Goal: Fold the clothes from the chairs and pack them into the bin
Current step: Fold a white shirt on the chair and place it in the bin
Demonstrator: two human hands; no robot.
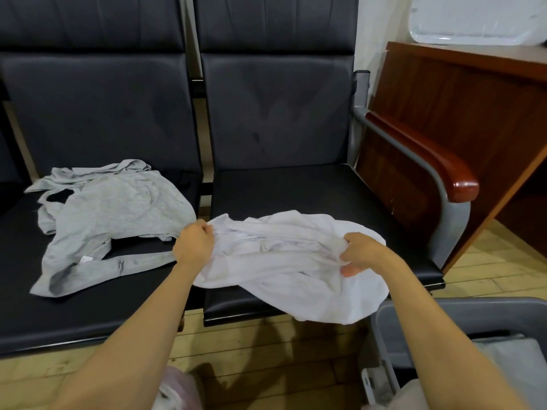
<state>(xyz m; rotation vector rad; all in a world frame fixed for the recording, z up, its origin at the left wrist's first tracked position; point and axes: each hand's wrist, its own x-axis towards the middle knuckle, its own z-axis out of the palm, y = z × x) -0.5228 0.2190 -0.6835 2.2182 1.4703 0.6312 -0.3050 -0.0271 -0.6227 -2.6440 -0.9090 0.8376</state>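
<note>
A crumpled white garment [284, 270] lies on the front of the right black chair seat [296, 187] and hangs over its front edge. My left hand [194, 242] is closed on the garment's left end. My right hand [359, 253] grips a bunch of its cloth on the right side. A grey garment [118, 214] lies spread and rumpled on the left chair seat [44, 306], untouched. A grey bin [444, 312] stands at the lower right on the floor, with pale cloth showing inside it.
The right chair has a grey metal arm with a red-brown wooden armrest [438, 170]. A dark wooden desk [461, 93] stands right of it, with a clear plastic lid [473, 19] on top. The floor is light wood. Pink-white fabric [177, 389] shows at the bottom.
</note>
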